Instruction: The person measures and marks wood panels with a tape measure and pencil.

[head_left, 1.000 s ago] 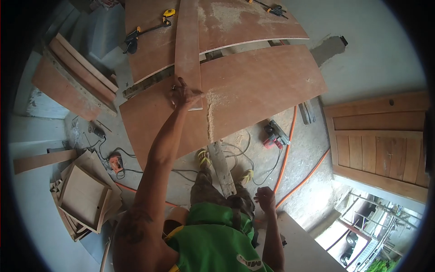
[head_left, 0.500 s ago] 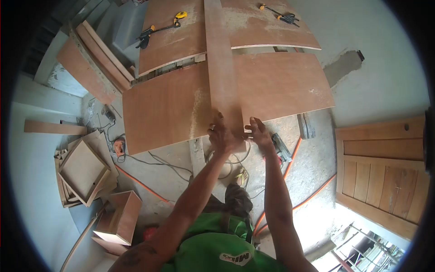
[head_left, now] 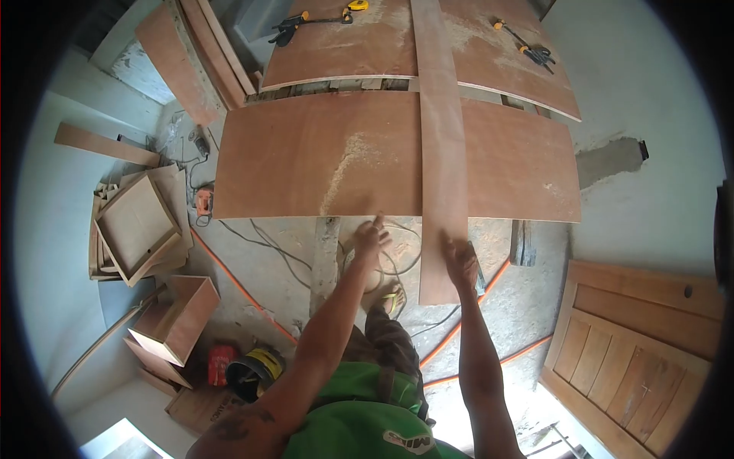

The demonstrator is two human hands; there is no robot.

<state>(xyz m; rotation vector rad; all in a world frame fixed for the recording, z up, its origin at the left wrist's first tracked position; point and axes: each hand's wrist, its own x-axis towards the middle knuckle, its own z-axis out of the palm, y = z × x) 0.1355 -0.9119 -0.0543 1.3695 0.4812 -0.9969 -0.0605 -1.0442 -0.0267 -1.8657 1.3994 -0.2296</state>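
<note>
A long narrow plywood strip (head_left: 443,153) lies across the plywood sheet (head_left: 283,161), its near end jutting past the sheet's front edge towards me. My right hand (head_left: 461,262) grips the right side of that overhanging end, with some fingers hidden. Left of the strip, my left hand (head_left: 372,237) is off it, fingers apart, close to the sheet's front edge. Pale sawdust (head_left: 345,168) is scattered on the sheet.
Farther back, another plywood sheet (head_left: 367,53) carries two bar clamps and a yellow tape measure (head_left: 357,5). Orange hose (head_left: 229,271) and dark cables cross the floor. Wooden boxes (head_left: 176,317) stand at left; a panelled door (head_left: 634,359) is at right.
The strip has come towards me and now overhangs the sheet farther. My left hand has left its end; my right hand has taken its right side. The view has shifted.
</note>
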